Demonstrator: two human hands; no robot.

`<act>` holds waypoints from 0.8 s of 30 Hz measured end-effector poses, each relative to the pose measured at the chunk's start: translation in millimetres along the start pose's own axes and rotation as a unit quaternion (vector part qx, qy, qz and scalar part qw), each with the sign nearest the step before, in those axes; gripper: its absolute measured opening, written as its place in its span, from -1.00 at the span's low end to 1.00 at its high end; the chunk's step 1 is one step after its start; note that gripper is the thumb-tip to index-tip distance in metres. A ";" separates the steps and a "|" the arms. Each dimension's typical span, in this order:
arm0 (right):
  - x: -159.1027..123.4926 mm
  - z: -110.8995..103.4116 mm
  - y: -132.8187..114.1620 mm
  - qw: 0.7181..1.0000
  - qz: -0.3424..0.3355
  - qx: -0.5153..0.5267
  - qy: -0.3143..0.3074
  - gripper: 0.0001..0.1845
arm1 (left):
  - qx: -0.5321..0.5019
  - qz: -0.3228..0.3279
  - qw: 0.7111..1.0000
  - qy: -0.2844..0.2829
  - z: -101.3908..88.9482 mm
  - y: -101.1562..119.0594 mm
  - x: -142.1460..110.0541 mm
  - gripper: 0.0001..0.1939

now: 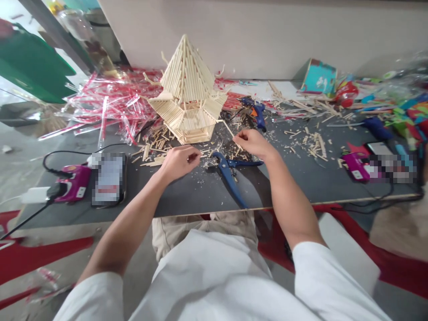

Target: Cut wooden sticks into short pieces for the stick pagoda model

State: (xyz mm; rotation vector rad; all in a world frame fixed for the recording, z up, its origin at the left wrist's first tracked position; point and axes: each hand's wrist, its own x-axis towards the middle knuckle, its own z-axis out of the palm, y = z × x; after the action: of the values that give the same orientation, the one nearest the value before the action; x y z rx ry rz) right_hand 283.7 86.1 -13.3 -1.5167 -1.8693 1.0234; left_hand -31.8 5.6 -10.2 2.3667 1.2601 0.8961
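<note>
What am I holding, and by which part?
Your right hand pinches a stick near its lower end; whether your left hand holds anything, I can't tell.

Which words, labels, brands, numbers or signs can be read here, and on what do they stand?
None can be read.
Phone: screen pixelated.
Left purple plug block: white label too small.
Right purple plug block: likewise.
Turquoise box: white mark too blurred.

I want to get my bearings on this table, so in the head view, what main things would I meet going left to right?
Purple power adapter, phone, stick tower model, your right hand, teal container, second purple adapter.
</note>
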 end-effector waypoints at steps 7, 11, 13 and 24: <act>-12.7 -5.3 -11.6 0.957 0.031 0.249 -0.144 -0.61 | -0.045 -0.018 0.999 0.002 6.3 6.5 -0.7 -0.87; -22.6 13.6 -33.6 0.948 -0.027 0.274 -0.160 -0.64 | -0.019 -0.047 0.999 0.009 8.1 13.4 -0.1 -0.82; -27.3 29.5 -42.8 0.951 -0.056 0.263 -0.155 -0.69 | -0.006 -0.062 0.998 -0.007 8.3 14.9 0.5 -0.73; -26.0 48.1 -46.3 0.967 -0.089 0.189 -0.142 -0.65 | -0.068 -0.033 0.994 -0.075 15.4 7.4 -1.7 -0.70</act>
State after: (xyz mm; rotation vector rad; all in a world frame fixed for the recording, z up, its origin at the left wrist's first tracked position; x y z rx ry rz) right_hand 225.6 45.7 -1.9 -1.0048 -1.8191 1.4728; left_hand -17.7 0.3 -18.5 2.2278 1.1724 0.7450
